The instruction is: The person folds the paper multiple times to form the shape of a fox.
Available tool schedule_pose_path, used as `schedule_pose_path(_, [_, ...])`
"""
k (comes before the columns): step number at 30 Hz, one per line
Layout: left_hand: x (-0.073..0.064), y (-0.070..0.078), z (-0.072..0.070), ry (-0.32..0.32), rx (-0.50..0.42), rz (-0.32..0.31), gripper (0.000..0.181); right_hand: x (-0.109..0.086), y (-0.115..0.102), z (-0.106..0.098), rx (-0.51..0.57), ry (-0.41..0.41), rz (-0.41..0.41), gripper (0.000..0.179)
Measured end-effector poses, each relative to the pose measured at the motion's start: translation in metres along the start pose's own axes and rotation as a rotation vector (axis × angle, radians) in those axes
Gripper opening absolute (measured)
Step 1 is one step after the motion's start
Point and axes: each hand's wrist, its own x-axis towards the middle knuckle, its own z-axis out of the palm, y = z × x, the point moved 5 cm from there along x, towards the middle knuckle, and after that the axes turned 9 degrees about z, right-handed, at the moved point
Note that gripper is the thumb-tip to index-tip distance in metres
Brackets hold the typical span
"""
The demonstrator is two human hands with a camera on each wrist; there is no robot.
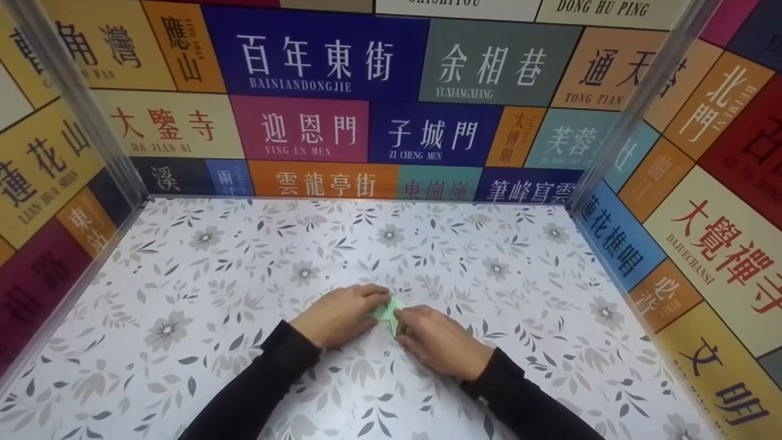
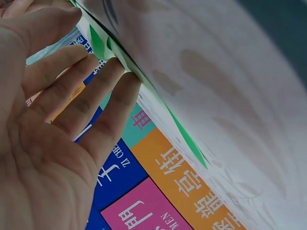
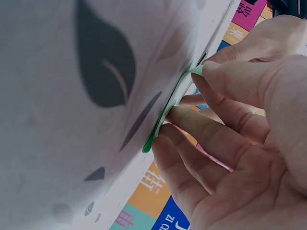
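Note:
A small light-green sheet of folded paper lies on the flower-patterned table, largely covered by both hands. From the left, my left hand reaches over it with fingertips resting on the paper. In the left wrist view those fingers are spread and nearly straight against the green edge. My right hand pinches a raised part of the sheet between thumb and index finger. Its other fingers touch along the paper's edge in the right wrist view, where a darker green end sticks out.
A white tabletop with grey flowers and leaves spreads around the hands. Coloured panels with Chinese lettering form a back wall, a left wall and a right wall. Clear strips run up the corners.

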Motion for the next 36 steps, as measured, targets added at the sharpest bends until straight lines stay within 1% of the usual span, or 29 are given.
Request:
schedule_pose_path(5, [-0.0009,0.0002,0.0021,-0.027,0.026,-0.015,0.051,0.0004,0.0,0.0008,-0.016,-0.001,0.005,0.012])
schedule_pose_path(12, [-0.0022,0.002,0.0044,-0.013,0.021,-0.041,0.049,-0.0007,-0.0004,0.0019,-0.015,-0.016,0.018,0.011])
schedule_pose_path(19, [-0.0004,0.0039,0.0035,0.025,0.074,-0.002,0.042,-0.0016,-0.0003,0.0005,-0.026,-0.017,0.035,0.022])
schedule_pose_path(25, [0.0009,0.0045,0.002,0.032,0.089,0.039,0.035,-0.0011,-0.0002,0.0003,-0.013,-0.02,0.035,0.017])
schedule_pose_path(36, [0.0024,0.0045,0.001,0.024,0.07,0.045,0.032,-0.0005,0.0001,0.0003,-0.018,-0.017,0.029,0.013])
